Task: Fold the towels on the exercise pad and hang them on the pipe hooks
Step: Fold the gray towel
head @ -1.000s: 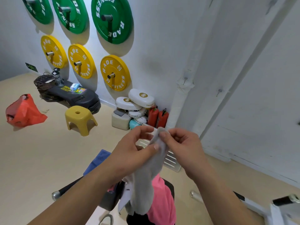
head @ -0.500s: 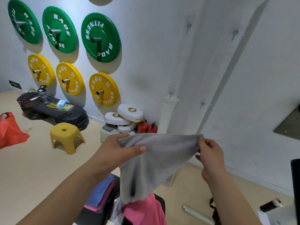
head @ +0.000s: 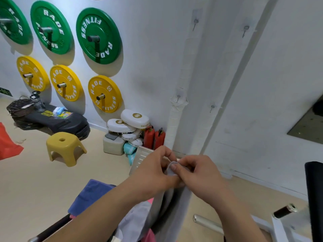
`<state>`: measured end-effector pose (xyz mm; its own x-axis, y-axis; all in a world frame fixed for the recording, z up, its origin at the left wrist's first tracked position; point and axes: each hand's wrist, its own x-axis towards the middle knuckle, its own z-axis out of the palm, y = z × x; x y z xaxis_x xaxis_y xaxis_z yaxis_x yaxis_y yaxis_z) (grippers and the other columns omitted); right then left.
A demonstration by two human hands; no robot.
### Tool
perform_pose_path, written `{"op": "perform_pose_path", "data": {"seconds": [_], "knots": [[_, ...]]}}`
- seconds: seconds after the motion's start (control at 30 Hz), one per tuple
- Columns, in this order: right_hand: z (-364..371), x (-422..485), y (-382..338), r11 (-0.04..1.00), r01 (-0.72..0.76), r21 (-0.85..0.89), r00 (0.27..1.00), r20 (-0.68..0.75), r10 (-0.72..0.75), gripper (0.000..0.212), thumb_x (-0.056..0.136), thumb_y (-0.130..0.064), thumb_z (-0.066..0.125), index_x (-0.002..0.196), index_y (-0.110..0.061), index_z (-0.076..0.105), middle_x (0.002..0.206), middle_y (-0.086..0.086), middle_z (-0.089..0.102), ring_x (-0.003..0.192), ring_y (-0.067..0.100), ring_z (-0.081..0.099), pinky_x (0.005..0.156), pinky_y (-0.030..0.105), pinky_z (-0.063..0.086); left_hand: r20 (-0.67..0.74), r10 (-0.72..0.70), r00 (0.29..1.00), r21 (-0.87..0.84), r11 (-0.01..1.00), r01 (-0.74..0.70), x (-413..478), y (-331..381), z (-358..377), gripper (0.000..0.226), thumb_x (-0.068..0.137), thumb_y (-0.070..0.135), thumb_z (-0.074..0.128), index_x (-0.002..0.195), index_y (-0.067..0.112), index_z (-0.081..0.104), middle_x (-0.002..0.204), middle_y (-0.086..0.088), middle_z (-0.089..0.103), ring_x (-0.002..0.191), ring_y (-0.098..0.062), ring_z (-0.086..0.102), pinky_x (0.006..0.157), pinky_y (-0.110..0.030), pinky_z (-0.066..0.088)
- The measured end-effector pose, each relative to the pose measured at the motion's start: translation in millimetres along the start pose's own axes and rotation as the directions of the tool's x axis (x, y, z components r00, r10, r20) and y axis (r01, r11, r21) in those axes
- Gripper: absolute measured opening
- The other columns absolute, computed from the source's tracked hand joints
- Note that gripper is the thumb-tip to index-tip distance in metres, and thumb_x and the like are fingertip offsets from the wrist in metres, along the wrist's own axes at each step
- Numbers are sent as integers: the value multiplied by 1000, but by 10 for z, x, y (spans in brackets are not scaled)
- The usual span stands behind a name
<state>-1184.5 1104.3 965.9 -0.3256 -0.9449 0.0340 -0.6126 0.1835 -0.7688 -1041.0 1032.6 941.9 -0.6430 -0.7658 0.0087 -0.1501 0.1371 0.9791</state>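
A grey towel (head: 176,205) hangs folded in half from both my hands, its top corners pinched together. My left hand (head: 153,170) and my right hand (head: 201,173) meet at those corners at chest height. Below them a blue towel (head: 90,194) and a pink towel (head: 148,234) lie on the black exercise pad (head: 52,229), mostly hidden by my arms. Two white wrapped pipes (head: 183,70) run up the wall ahead, each with small metal hooks (head: 178,97) stuck on; the hooks (head: 195,21) carry nothing.
Green and yellow weight plates (head: 97,35) hang on the left wall. A yellow stool (head: 64,147), white boxing pads (head: 129,123) and red canisters (head: 154,137) stand on the floor. Silver bench bars (head: 208,222) lie at lower right; an orange bag (head: 7,144) at far left.
A moment ago the towel was stretched wide between my hands. My hands have come together, bringing its corners to meet, so the towel now hangs doubled.
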Motion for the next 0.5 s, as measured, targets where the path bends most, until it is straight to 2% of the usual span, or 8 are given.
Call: {"op": "perform_pose_path", "data": {"seconds": [0.1, 0.17, 0.23, 0.3, 0.4, 0.47, 0.5], "knots": [[-33, 56, 52, 995, 25, 96, 990, -139, -11, 23, 94, -26, 70, 73, -18, 69, 67, 7, 67, 56, 5, 53, 54, 17, 41, 54, -86, 995, 8, 996, 85, -4, -196, -41, 49, 68, 18, 91, 103, 24, 58, 89, -15, 77, 76, -26, 74, 70, -37, 56], [-136, 136, 139, 966, 28, 256, 951, -304, 53, 21, 96, -23, 67, 76, -17, 68, 63, 2, 63, 57, 4, 50, 54, 18, 40, 109, -141, 984, 103, 986, 130, -11, -363, -95, 39, 68, 26, 91, 92, 23, 61, 78, -7, 75, 67, -14, 66, 62, -29, 51], [-308, 230, 273, 929, 29, 370, 891, -431, 144, 20, 98, -22, 65, 79, -19, 68, 58, -10, 60, 57, 2, 49, 56, 20, 39, 162, -167, 973, 211, 969, 131, -37, -514, -152, 30, 69, 29, 91, 76, 21, 62, 64, 7, 62, 61, -4, 56, 59, -23, 44], [-534, 307, 414, 903, 39, 428, 798, -557, 229, 21, 99, -24, 64, 79, -21, 67, 57, -16, 59, 57, 0, 49, 61, 25, 40, 162, -207, 965, 259, 952, 160, -54, -659, -241, 31, 69, 29, 91, 72, 15, 63, 62, 10, 56, 60, -5, 53, 58, -23, 43], [-846, 339, 595, 891, 37, 452, 646, -692, 323, 17, 99, -30, 63, 83, -23, 65, 69, -8, 61, 65, 7, 53, 70, 31, 43, 138, -297, 945, 302, 921, 245, -60, -845, -463, 39, 67, 28, 90, 77, 2, 63, 65, 4, 55, 63, -9, 53, 59, -24, 42], [-957, 302, 719, 903, 9, 429, 602, -724, 338, 15, 100, -33, 61, 92, -21, 65, 75, -4, 60, 71, 15, 54, 70, 30, 43, 124, -338, 933, 370, 888, 273, -61, -910, -590, 32, 68, 28, 89, 69, 11, 61, 61, 9, 52, 60, -6, 51, 55, -18, 39], [-970, 281, 768, 910, -13, 415, 615, -714, 334, 16, 100, -34, 61, 92, -21, 65, 76, -2, 60, 73, 17, 53, 68, 29, 43, 109, -339, 934, 382, 882, 275, -56, -905, -620, 30, 68, 26, 89, 66, 16, 61, 58, 10, 51, 58, -5, 49, 54, -16, 37]]}}
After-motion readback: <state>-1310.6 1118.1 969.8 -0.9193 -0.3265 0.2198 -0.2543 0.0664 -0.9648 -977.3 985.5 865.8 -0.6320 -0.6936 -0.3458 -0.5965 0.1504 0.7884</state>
